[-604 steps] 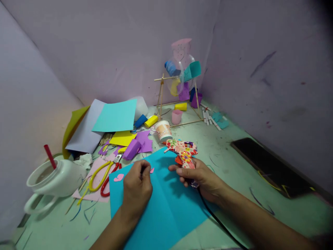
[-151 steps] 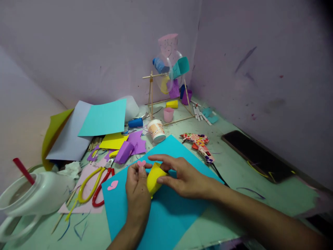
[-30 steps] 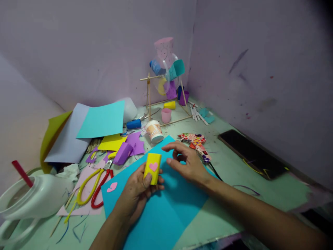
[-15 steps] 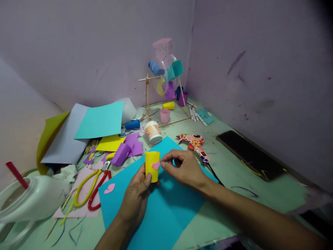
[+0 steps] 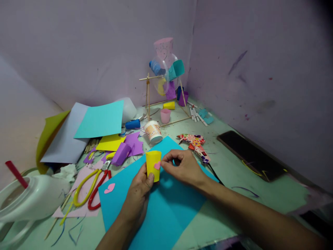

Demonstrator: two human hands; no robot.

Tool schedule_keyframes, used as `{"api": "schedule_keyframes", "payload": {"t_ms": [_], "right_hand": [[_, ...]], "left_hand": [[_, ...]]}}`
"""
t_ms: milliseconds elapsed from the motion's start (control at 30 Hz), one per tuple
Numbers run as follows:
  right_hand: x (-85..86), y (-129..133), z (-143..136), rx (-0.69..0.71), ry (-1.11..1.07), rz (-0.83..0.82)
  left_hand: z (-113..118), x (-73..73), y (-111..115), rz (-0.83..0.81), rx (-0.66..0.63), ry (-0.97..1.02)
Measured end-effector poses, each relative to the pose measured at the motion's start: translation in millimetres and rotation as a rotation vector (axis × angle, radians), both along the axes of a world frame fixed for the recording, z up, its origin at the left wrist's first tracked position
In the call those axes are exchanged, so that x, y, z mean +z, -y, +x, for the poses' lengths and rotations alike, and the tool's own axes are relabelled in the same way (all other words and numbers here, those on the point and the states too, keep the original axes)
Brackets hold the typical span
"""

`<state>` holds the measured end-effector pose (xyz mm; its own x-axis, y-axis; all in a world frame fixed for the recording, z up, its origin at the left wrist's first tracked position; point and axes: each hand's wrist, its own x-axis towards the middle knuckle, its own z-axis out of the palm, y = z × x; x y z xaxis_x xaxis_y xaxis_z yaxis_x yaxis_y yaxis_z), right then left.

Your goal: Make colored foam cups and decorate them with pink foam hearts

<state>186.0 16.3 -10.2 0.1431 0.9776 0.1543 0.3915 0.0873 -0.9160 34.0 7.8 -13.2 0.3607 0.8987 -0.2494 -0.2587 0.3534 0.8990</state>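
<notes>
My left hand [image 5: 139,189] is wrapped around a small yellow cup [image 5: 153,158], keeping it upright above a blue foam sheet [image 5: 171,215]. Against the cup's right side sits a pink heart cutout [image 5: 157,165]. The thumb and forefinger of my right hand [image 5: 180,165] pinch at the heart's right edge. Another pink cutout [image 5: 109,188] lies on the left part of the blue sheet. Just behind the cup is a patterned paper cup [image 5: 153,132], tipped on the table.
A patterned glue gun [image 5: 195,144] lies right of my right hand, with a phone [image 5: 251,154] farther right. Scissors [image 5: 91,189] and a white jug [image 5: 36,198] are at left. Behind stands a stick frame [image 5: 148,97] carrying a wheel of coloured cups [image 5: 177,69].
The yellow cup and my left hand have shifted very slightly right, bringing the heart closer against my right fingertips. The view has moved a little.
</notes>
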Motion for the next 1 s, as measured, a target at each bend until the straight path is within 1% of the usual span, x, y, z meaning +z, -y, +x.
{"api": "schedule_keyframes", "payload": {"t_ms": [100,233,567,700,767,833,933,1000], "right_hand": [[-0.4,0.3,-0.5,0.007,-0.019,-0.030],[-0.4,0.8,-1.0,0.001,-0.027,-0.048],[1.8,1.8,-3.4,-0.023,-0.008,-0.043],[6.2,1.7,2.8,-0.034,-0.015,-0.034],[8.9,1.0,7.0,-0.027,-0.079,0.003],[10.8,0.0,8.9,0.030,-0.223,-0.020],[10.9,-1.0,5.6,0.183,-0.464,-0.189],[9.2,-0.9,1.8,0.224,-0.522,-0.254]], "left_hand": [[0.5,0.2,-0.2,0.002,0.017,-0.010],[0.6,-2.4,-0.7,0.019,0.005,0.039],[-0.3,-3.1,-0.9,0.012,0.007,0.043],[-2.8,-3.2,-1.6,0.027,0.010,0.065],[-4.0,-2.6,-2.4,0.010,0.027,0.049],[-4.3,-2.2,-3.2,-0.004,0.031,0.040],[-3.1,-3.7,-4.1,0.003,0.008,0.055],[-2.3,-5.7,-4.3,0.009,0.020,0.049]]}}
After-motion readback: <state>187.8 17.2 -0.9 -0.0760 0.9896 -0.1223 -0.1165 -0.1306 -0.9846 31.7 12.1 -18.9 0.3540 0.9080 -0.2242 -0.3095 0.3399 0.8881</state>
